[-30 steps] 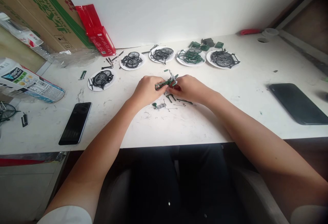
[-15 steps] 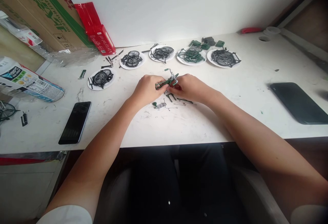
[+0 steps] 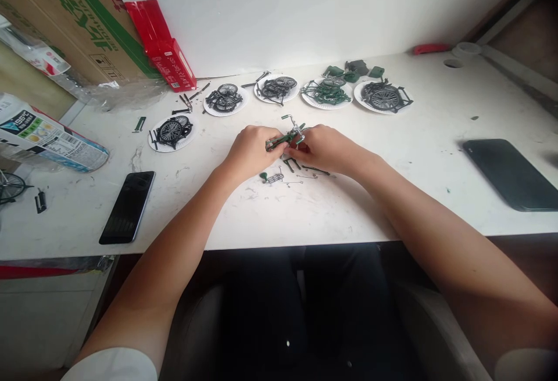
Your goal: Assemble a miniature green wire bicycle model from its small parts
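Note:
Both my hands meet over the middle of the white table point(image 3: 305, 212). My left hand point(image 3: 250, 151) is closed on one end of a small green model bicycle frame point(image 3: 285, 136). My right hand point(image 3: 325, 148) pinches the other end of the same frame, whose handlebar sticks up between the hands. Small loose green and metal parts point(image 3: 279, 176) lie on the table just under and in front of my hands.
Several white paper plates with model wheels and parts point(image 3: 226, 100) line the back of the table. A black phone point(image 3: 127, 207) lies at the left, a dark tablet point(image 3: 510, 173) at the right. A red box point(image 3: 165, 50) and cardboard box point(image 3: 74, 21) stand at the back left.
Both hands stay on the green frame with hardly any movement; the view has shifted slightly.

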A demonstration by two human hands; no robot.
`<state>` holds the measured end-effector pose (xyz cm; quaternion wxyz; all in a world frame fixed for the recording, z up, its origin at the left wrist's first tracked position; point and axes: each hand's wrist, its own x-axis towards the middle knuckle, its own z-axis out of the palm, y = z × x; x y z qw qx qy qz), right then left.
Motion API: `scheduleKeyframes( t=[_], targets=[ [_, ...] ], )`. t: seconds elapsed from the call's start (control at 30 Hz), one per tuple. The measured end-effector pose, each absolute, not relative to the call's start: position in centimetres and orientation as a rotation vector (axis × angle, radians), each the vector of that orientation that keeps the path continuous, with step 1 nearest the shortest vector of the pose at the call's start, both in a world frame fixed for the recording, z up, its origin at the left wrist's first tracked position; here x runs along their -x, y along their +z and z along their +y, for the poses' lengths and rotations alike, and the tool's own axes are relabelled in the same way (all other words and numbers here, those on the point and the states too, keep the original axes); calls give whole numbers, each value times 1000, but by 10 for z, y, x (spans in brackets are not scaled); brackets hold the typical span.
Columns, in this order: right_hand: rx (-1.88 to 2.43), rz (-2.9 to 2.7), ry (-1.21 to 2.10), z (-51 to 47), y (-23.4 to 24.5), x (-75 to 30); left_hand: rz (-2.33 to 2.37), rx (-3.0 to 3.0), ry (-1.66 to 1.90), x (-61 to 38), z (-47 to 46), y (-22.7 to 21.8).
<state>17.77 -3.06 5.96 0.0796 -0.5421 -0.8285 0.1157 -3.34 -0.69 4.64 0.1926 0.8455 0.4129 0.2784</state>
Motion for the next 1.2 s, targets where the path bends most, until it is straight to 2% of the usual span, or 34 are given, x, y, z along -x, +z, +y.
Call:
scheduleKeyframes(
  t=[1.2],
  targets=[
    [1616, -2504, 360, -32, 61, -179, 1160, -2368, 760, 34, -7, 48]
  ],
)
